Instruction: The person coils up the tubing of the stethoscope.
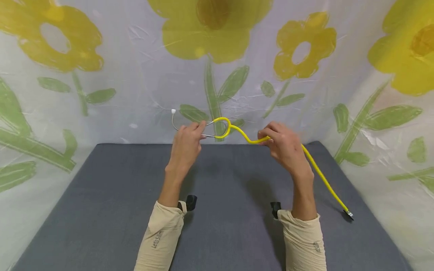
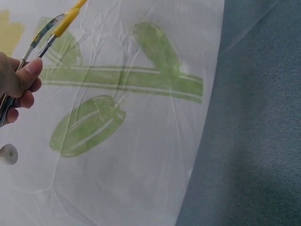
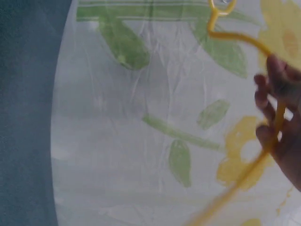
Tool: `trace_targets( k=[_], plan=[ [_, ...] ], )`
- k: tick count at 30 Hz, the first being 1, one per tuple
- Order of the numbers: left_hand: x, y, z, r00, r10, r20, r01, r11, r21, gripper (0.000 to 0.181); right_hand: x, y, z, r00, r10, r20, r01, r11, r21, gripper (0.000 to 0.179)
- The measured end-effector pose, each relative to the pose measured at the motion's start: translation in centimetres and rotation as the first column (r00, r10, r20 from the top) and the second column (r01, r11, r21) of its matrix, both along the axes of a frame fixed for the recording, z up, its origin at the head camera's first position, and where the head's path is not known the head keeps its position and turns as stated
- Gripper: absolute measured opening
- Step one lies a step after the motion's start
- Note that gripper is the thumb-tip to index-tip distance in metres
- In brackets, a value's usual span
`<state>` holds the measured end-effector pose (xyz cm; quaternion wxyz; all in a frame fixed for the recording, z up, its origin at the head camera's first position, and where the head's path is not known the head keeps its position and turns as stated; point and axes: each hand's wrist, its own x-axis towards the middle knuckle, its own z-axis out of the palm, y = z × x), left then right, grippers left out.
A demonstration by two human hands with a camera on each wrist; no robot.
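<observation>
A stethoscope with yellow tubing is stretched between both hands above the table. My left hand grips its metal ear tubes just beside the yellow fork. One white eartip sticks up past the left hand; another eartip shows below the fingers in the left wrist view. Farther along, my right hand pinches the tubing between thumb and fingers, also seen in the right wrist view. From there the tube slopes down right to the chestpiece, low over the table's right side.
A dark grey table spreads under both arms. Behind and beside it hangs a pale plastic sheet printed with yellow flowers and green leaves. Black straps with small mounts sit at both wrists, next to beige sleeves.
</observation>
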<state>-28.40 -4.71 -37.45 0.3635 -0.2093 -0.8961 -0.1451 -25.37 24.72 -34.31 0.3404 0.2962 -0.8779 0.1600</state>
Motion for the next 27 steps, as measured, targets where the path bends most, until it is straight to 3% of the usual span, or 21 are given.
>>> trace_targets(
  k=[2, 5, 11, 16, 22, 27],
  plan=[
    [0.2, 0.0, 0.0, 1.000, 0.001, 0.007, 0.000, 1.000, -0.016, 0.040, -0.1, -0.2, -0.1, 0.990, 0.119, 0.078, -0.115, 0.992, -0.050, 0.024],
    [0.4, 0.0, 0.0, 1.000, -0.012, 0.027, 0.013, 0.999, -0.040, 0.043, -0.2, -0.5, -0.1, 0.964, 0.227, 0.142, -0.209, 0.969, -0.129, 0.025],
    [0.5, 0.5, 0.1, 0.998, -0.050, 0.024, 0.052, 0.993, -0.108, 0.040, -0.1, -1.4, 0.0, 0.947, 0.280, 0.160, -0.247, 0.949, -0.197, 0.025],
    [0.6, 0.9, 0.1, 0.992, -0.097, 0.082, 0.107, 0.986, -0.129, 0.041, -0.2, -2.1, 0.1, 0.927, 0.338, 0.162, -0.294, 0.924, -0.245, 0.029],
    [0.8, 1.6, 0.5, 0.973, -0.120, 0.195, 0.144, 0.983, -0.112, 0.041, -0.3, -3.0, -0.1, 0.932, 0.318, 0.175, -0.260, 0.921, -0.289, 0.020],
    [1.1, 2.3, 1.0, 0.927, -0.217, 0.306, 0.239, 0.970, -0.037, 0.057, -0.3, -4.4, -0.5, 0.948, 0.217, 0.231, -0.153, 0.952, -0.267, 0.021]
  ],
)
